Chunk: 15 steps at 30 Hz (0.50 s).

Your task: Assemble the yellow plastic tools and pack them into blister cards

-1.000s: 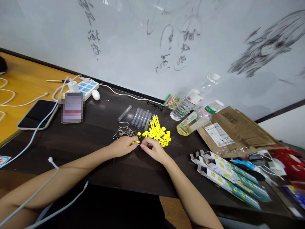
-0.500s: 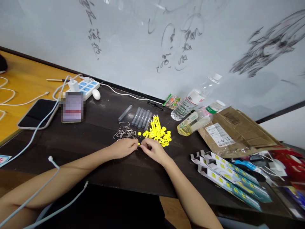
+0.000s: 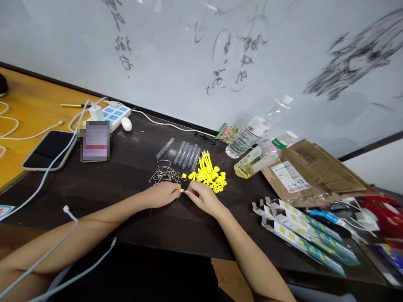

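Note:
My left hand [image 3: 163, 194] is closed in a pinch on a small yellow plastic piece [image 3: 181, 190], which shows at its fingertips. Close beside it, my right hand [image 3: 204, 197] is also pinched, its fingertips almost at the yellow piece; something thin seems to be between them, too small to name. Just beyond the left hand lies a tangle of bent metal wire hooks [image 3: 165, 173]. A heap of yellow plastic parts [image 3: 215, 178], some with long stems, lies past the right hand. Several clear plastic tubes [image 3: 187, 155] lie behind, with a lone tube [image 3: 165, 148] to their left.
To the right stand or lean a water bottle [image 3: 247, 136], a second bottle [image 3: 252, 163], a brown cardboard package [image 3: 310, 167] and several long printed boxes [image 3: 305, 235]. Left are two phones, one [image 3: 48, 150] dark, a power strip [image 3: 118, 114] and loose cables. A whiteboard [image 3: 176, 54] bounds the back.
Both hands stay together at nearly the same place. The yellow piece and the fingertips have shifted very slightly left; the things on the table have not moved.

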{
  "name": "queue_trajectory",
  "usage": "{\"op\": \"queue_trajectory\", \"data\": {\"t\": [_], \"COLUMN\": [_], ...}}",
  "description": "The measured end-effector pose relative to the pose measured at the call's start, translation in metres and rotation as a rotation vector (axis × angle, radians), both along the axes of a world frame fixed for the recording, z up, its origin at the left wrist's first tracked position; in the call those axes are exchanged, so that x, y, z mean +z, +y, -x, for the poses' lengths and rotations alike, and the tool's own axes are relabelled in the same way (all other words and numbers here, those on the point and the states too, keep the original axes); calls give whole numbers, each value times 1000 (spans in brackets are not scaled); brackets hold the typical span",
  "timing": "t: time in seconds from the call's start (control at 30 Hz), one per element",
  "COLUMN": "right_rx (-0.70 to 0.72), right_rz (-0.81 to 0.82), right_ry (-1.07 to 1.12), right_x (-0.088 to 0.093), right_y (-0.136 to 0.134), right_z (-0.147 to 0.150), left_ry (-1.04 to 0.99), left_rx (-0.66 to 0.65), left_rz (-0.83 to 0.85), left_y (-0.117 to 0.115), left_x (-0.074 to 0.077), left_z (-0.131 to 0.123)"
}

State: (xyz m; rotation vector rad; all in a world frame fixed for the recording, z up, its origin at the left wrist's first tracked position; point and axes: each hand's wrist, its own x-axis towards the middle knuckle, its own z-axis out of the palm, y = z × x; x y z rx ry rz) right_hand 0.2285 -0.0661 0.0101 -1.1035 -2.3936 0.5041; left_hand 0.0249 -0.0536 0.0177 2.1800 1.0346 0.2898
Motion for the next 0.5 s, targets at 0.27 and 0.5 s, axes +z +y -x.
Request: {"op": "queue_trajectory", "data": {"t": [0.27,0.5], "right_rx": [47,35], "right_rz": [-72,-118], "right_ry": [-128,-178], "right_x": [10,3], "right_y": [-2,-5], "right_z": [-2,-2], "left_ry": [10,35], "left_rx": [-27,-16], "left_rz": [2,-21], "left_y": [-1,-3], "left_x": [-1,-3], "left_z": [-2,-3]}}
